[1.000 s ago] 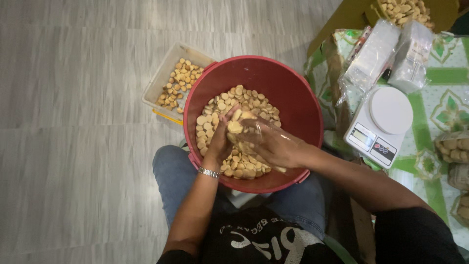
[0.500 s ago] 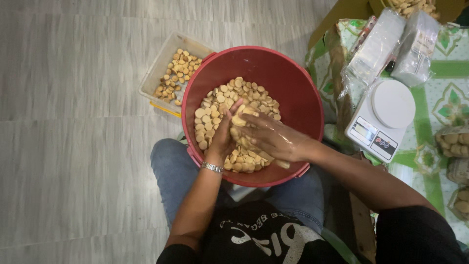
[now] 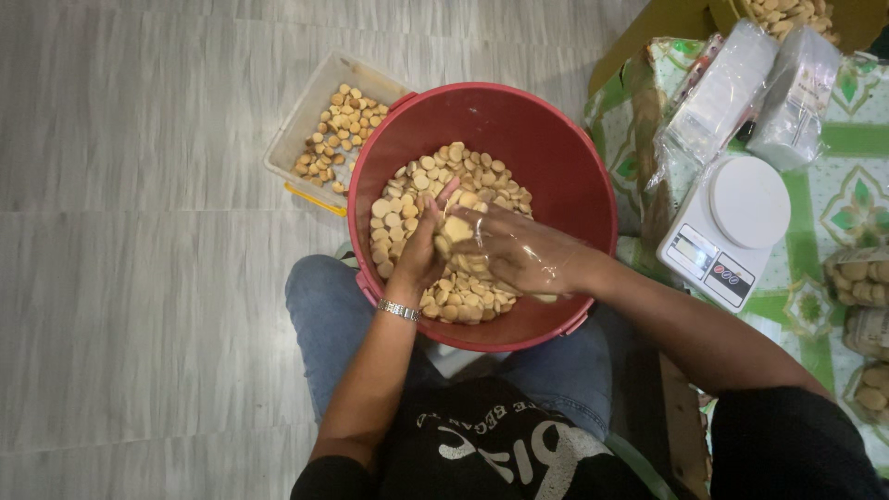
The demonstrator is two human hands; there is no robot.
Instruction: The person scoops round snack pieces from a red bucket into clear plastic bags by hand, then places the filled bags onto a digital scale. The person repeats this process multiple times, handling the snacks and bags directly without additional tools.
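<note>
A red round tub (image 3: 556, 148) sits between my knees, its bottom covered with small round pale biscuits (image 3: 444, 176). My left hand (image 3: 421, 250), with a metal bracelet at the wrist, is cupped inside the tub against a small stack of biscuits (image 3: 456, 229). My right hand (image 3: 519, 250), in a thin clear plastic glove, closes over the same stack from the right. Both hands hold the stack together just above the loose biscuits.
A clear rectangular tray (image 3: 296, 130) with more biscuits lies on the floor at the tub's upper left. At the right a low table with a green patterned cloth (image 3: 833, 204) carries a white kitchen scale (image 3: 727, 227), stacks of clear bags (image 3: 732, 79) and packed biscuit bags (image 3: 861, 278).
The view has shifted slightly. My hands stay in the tub, gathering the biscuits into a tighter stack between them.
</note>
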